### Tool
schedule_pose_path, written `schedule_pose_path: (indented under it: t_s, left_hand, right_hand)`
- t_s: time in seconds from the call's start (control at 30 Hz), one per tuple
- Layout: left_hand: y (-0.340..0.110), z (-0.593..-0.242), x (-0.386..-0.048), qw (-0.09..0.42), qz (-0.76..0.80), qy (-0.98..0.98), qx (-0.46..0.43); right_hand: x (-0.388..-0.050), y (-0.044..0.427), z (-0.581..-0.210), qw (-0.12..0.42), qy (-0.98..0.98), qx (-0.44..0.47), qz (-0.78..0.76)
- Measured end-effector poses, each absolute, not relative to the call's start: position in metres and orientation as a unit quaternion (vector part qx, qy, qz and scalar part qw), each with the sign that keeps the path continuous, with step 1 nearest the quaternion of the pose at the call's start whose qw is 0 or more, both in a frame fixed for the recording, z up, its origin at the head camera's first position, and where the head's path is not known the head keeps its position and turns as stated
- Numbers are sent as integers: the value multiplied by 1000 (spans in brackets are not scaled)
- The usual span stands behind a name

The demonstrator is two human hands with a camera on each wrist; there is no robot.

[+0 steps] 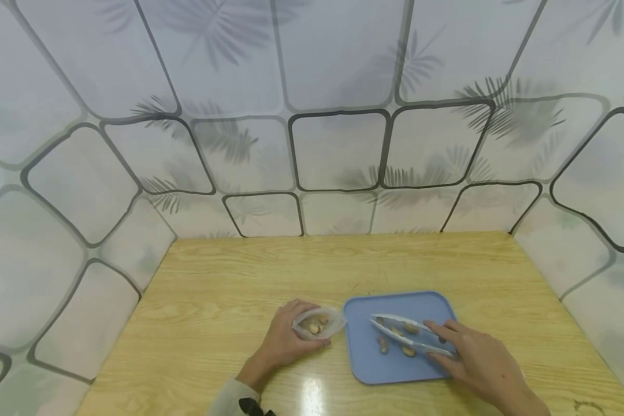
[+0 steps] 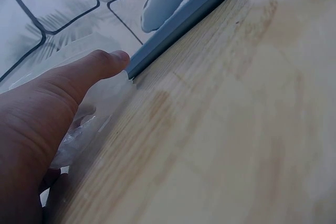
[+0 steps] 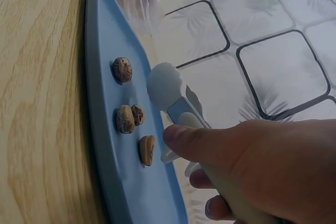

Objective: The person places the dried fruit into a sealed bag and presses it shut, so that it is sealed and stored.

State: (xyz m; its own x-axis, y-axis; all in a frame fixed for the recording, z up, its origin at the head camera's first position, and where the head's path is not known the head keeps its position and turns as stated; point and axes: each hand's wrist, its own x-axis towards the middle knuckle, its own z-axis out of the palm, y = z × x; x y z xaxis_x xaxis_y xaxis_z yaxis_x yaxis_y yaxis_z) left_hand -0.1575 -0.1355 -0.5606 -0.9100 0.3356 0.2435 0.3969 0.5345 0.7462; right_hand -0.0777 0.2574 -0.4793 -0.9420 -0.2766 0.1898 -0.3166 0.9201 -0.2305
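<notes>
On my screen the left hand [image 1: 288,338] grasps a clear bag [image 1: 335,326] low over the table [image 1: 213,300], thumb on the near side, fingers round the far side, mouth facing up, a few pieces inside. The right hand [image 1: 481,361] grips pale tongs [image 3: 181,109] between thumb and fingers above the blue tray [image 1: 364,370], where several brown mushroom-like pieces [image 3: 123,70] lie scattered. I can't tell whether the tong tips pinch any of them.

My first worry is a slip: the pieces look rounded and knobbly, so smooth tips meeting one off-centre could squirt it across the tray, perhaps over the low rim. The bag's mouth worries me too. It looks soft and narrow (and it sits right beside the tray's edge, touching or not I can't judge), so too hard a squeeze from the left hand could fold it shut, while a loose hold could let it tip and spill. A wide swing of the tongs might catch its lip.
</notes>
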Motion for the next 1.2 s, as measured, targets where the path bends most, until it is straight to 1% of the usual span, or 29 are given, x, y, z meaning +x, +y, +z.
schedule_pose_path:
  t_s: [0.37,0.6,0.9,1.0,1.2]
  left_hand:
    - [-136,-559,-158,33,-432,-878,-204]
    - [-135,-558,-158,29,-438,-875,-203]
    - [-136,-562,-158,33,-440,-873,-208]
    - [-136,-562,-159,38,-438,-873,-213]
    - [-136,-563,-158,35,-439,-873,-211]
  right_hand:
    - [-85,244,-476,118,-965,188,142]
    - [-93,229,-477,170,-944,231,160]
    - [-103,206,-478,215,-917,285,178]
    - [-107,199,-482,215,-910,299,190]
    - [-109,189,-483,197,-913,302,193]
